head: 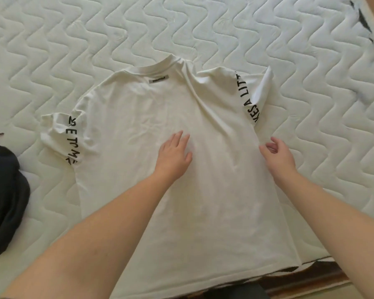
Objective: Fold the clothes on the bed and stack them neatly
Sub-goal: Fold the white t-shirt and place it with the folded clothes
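With the hem hanging just over the near edge of the bed (pixel 311 61), I have one white T-shirt (pixel 138 201) spread back-side up in front of me, collar far. My left hand (pixel 174 155) lies flat on the middle of its back, fingers straight and together, pressing the cloth smooth. My right hand (pixel 277 155) sits at the shirt's right side edge, just below the sleeve, fingers loosely curled; I cannot tell whether it pinches the cloth yet or only touches it. I judge this to be the flattening step, right before the first fold. Next I need a sure hold on that right edge and sleeve, then bring them across toward the middle while my left hand keeps the body from sliding. Both sleeves, two, carry black lettering; the right one is partly turned up. Counting clothes: one shirt laid out, one dark garment (pixel 2 197) bunched at the left, unfolded, and no stack begun.
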`<state>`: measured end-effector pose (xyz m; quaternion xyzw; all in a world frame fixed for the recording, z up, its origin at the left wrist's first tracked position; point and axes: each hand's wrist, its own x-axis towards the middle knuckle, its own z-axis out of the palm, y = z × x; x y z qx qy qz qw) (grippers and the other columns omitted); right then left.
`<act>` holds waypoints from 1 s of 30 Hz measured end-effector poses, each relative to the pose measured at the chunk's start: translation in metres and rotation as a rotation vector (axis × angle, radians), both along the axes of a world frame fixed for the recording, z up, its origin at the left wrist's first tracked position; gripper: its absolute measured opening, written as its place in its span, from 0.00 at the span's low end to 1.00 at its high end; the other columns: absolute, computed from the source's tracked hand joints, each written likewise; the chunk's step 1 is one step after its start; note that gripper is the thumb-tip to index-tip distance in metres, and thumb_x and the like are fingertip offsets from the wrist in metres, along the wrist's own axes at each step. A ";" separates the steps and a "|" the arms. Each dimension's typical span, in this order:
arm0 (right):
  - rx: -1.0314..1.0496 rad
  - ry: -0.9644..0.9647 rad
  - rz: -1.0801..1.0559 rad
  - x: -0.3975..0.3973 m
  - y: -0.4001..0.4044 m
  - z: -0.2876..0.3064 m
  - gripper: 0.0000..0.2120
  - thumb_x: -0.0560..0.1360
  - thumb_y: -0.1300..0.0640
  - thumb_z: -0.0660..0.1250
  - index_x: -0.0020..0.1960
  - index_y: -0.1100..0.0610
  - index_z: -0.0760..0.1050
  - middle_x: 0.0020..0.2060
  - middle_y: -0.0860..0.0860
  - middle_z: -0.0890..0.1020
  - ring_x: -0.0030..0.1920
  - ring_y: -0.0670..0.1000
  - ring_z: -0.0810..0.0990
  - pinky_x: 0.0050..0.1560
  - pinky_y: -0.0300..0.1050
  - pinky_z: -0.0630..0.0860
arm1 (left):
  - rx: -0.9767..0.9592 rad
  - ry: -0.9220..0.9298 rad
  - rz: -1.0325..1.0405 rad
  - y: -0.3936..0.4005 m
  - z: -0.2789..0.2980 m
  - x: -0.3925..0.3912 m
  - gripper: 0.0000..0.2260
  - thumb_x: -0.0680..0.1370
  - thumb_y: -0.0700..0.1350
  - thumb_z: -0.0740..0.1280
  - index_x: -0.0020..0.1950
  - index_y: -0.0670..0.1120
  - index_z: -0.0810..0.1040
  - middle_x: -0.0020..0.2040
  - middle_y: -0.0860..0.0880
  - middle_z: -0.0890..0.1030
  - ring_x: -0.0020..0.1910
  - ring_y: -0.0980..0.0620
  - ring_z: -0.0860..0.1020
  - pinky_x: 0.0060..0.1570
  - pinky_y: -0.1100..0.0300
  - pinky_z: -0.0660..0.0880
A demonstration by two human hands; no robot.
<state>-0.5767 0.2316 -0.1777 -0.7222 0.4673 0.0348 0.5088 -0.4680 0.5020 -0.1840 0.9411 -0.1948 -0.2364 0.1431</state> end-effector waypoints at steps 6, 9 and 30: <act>0.061 -0.082 -0.037 0.064 -0.030 -0.011 0.31 0.78 0.49 0.67 0.77 0.53 0.60 0.66 0.48 0.74 0.59 0.44 0.72 0.57 0.41 0.69 | 0.051 -0.010 -0.068 -0.058 -0.028 0.074 0.29 0.83 0.54 0.53 0.81 0.49 0.47 0.82 0.51 0.45 0.80 0.52 0.45 0.76 0.52 0.42; 0.115 -0.137 -0.103 0.104 -0.051 -0.016 0.35 0.78 0.48 0.68 0.78 0.55 0.56 0.69 0.50 0.73 0.63 0.46 0.73 0.65 0.42 0.68 | 0.025 -0.084 -0.039 -0.077 -0.041 0.107 0.28 0.84 0.56 0.50 0.81 0.48 0.48 0.82 0.51 0.47 0.80 0.54 0.45 0.76 0.54 0.41; -0.171 0.179 -0.285 0.097 -0.125 -0.013 0.20 0.72 0.47 0.73 0.56 0.57 0.73 0.50 0.51 0.79 0.51 0.56 0.79 0.49 0.48 0.72 | 0.115 -0.241 0.058 -0.095 -0.073 0.119 0.32 0.79 0.56 0.48 0.81 0.44 0.48 0.81 0.45 0.50 0.80 0.50 0.48 0.76 0.57 0.39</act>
